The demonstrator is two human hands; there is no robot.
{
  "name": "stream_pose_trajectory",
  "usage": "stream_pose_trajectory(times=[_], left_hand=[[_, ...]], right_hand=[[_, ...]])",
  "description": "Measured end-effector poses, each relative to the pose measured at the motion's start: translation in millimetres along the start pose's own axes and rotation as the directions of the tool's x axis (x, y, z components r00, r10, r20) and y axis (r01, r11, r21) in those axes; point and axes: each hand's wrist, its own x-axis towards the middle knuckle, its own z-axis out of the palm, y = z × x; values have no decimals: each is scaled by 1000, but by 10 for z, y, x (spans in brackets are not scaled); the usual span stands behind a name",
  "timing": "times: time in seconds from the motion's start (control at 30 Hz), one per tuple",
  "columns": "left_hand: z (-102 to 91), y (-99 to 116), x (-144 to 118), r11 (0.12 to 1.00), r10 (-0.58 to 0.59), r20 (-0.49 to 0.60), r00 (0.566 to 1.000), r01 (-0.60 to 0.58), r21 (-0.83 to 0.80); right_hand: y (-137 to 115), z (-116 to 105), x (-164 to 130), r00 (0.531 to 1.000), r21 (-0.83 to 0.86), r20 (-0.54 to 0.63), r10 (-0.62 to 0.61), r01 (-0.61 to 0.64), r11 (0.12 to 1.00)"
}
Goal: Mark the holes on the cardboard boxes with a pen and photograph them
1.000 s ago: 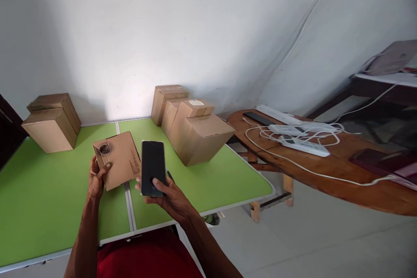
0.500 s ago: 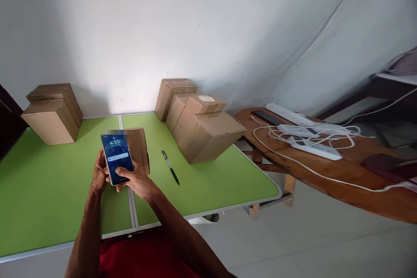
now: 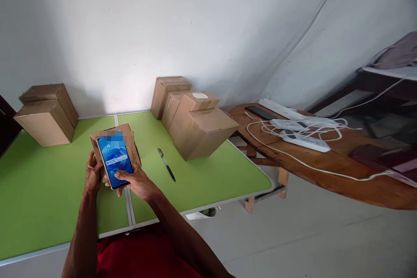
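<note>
A smooth green folding table with a pale metal rim fills the near left. On its far right stand stacked, matte brown cardboard boxes. Over the table's middle seam, a small cardboard box sits gripped in the left hand, fingers curled round its left edge. The right hand clasps a glossy, lit phone upright before that box, thumb on the screen. A slim black pen lies just right.

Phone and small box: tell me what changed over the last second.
The right hand brought the phone leftward in front of the small box, and its screen lit up. The pen, hidden before, now shows. The left hand kept its grip on the box; the stacked boxes stayed.
</note>
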Motion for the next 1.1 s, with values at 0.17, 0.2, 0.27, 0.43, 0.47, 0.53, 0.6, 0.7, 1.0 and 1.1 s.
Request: stream_pose_trajectory(times=[0.17, 0.2, 0.27, 0.43, 0.47, 0.53, 0.6, 0.7, 1.0, 1.1], left_hand=[[-33, 55, 30, 1000, -25, -123, 992, 25, -7], [-42, 61, 34, 1000, -16, -152, 988, 16, -6], [-61, 64, 46, 1000, 9, -210, 978, -9, -3], [-87, 36, 84, 997, 73, -326, 943, -71, 18], [-91, 31, 93, 996, 84, -340, 937, -80, 24], [-104, 23, 113, 994, 106, -368, 924, -98, 40], [-126, 23, 140, 992, 129, -398, 908, -115, 58], [-170, 29, 188, 986, 169, -449, 877, -148, 82], [-208, 23, 225, 976, 219, -490, 844, -183, 120], [-200, 20, 220, 976, 215, -485, 848, -177, 124]], right_hand=[[68, -130, -141, 983, -41, -177, 46, -54, 998], [95, -176, -176, 971, -55, -231, 52, -66, 996], [150, -276, -241, 942, -86, -331, 60, -94, 992], [217, -448, -314, 879, -125, -467, 91, -168, 978], [216, -461, -308, 874, -125, -476, 102, -182, 975], [208, -474, -281, 873, -136, -475, 113, -200, 970], [201, -478, -253, 879, -161, -464, 110, -206, 965], [217, -491, -232, 882, -202, -459, 105, -219, 955], [336, -594, -204, 842, -422, -536, 62, -331, 844], [323, -610, -212, 832, -562, -555, 26, -397, 726]])
